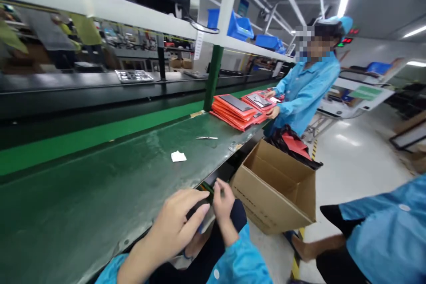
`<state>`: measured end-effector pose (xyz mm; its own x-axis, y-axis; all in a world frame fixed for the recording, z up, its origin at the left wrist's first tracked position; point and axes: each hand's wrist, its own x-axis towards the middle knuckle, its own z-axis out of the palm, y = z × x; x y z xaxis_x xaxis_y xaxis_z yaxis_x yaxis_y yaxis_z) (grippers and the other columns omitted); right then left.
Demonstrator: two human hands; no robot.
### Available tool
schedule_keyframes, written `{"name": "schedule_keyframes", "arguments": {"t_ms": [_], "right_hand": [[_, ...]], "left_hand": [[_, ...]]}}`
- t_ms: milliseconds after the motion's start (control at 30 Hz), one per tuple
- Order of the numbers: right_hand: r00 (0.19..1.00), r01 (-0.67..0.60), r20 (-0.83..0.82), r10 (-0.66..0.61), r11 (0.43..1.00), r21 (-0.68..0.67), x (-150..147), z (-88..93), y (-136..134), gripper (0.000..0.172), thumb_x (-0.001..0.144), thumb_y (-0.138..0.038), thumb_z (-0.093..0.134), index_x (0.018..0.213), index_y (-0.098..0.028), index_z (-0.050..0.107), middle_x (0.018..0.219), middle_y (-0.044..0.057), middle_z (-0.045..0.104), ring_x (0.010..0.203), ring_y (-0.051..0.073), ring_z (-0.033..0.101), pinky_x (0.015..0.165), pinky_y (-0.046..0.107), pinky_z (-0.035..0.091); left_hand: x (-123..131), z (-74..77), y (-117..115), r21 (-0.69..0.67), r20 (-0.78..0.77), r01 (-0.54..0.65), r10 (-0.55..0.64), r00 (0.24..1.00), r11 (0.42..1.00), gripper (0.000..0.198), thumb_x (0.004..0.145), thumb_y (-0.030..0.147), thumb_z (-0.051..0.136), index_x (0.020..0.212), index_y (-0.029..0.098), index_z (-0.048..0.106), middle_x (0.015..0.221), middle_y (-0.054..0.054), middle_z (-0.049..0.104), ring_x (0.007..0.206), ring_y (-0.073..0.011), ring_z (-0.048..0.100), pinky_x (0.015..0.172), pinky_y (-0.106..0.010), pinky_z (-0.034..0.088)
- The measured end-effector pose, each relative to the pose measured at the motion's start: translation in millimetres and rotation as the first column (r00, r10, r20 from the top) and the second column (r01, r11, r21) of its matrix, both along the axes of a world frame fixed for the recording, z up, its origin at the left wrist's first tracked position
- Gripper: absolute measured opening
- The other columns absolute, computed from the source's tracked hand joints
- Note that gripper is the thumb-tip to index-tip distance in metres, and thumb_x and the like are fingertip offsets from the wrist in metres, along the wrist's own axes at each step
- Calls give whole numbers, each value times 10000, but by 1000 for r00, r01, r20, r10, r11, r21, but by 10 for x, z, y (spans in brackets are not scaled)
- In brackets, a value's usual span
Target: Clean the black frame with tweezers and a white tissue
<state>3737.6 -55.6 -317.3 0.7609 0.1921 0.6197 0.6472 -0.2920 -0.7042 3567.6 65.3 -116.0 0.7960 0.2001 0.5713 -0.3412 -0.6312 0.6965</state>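
Note:
My left hand [181,219] is above my lap at the near edge of the green workbench [109,195]. Its thumb and fingers stand apart, and nothing shows between them. Just right of it, my right hand [223,202] is raised with fingers curled and the thumb tip close to the index tip. Anything held in that pinch is too small or hidden to make out. The hands do not appear to touch. Beyond them on the bench lie a crumpled white piece [179,156], paper or cloth, and a pair of metal tweezers [207,137].
Red padded pouches [229,113] with dark flat panels are stacked farther along, where a co-worker in blue [309,84] handles them. An open cardboard box [279,204] stands right of the bench. Another blue-clad person [389,230] is close at right. A white shelf beam [133,9] crosses above.

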Motion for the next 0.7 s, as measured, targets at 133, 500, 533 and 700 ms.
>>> {"name": "schedule_keyframes", "arguments": {"t_ms": [133, 500, 533, 700], "right_hand": [[983, -92, 145, 109, 988, -124, 777, 688, 383, 393, 1061, -357, 570, 1363, -156, 722, 1212, 154, 728, 1122, 256, 703, 1048, 424, 584], [979, 22, 150, 138, 659, -752, 1641, 1257, 1552, 252, 1087, -334, 617, 1068, -165, 803, 1149, 146, 755, 1216, 283, 602, 1034, 393, 490], [979, 40, 160, 127, 650, -759, 1648, 1228, 1550, 248, 1087, -337, 623, 1040, -166, 796, 1132, 135, 755, 1187, 278, 612, 1001, 384, 496], [979, 25, 151, 138, 653, -757, 1654, 1100, 1565, 268, 1138, -363, 541, 1075, -192, 738, 1107, 74, 739, 1072, 221, 648, 947, 332, 497]], "left_hand": [[68, -223, 370, 181, -275, 14, 37, 961, 983, 239, 1090, 329, 581, 1216, 218, 752, 1142, -36, 788, 1013, -233, 743, 901, -373, 575], [890, -811, 1123, 593, -378, -309, 595, 709, 744, 414, 1097, 224, 422, 1425, 97, 640, 1246, -165, 674, 1185, -343, 669, 1002, -453, 552], [947, -824, 1152, 621, -400, -318, 638, 658, 717, 446, 1110, 242, 389, 1483, 97, 585, 1224, -160, 673, 1138, -349, 688, 951, -462, 563], [1208, -742, 1284, 612, -598, -200, 613, 517, 765, 438, 1140, 272, 214, 1221, 172, 633, 1175, -106, 710, 1058, -353, 737, 880, -484, 568]]}}
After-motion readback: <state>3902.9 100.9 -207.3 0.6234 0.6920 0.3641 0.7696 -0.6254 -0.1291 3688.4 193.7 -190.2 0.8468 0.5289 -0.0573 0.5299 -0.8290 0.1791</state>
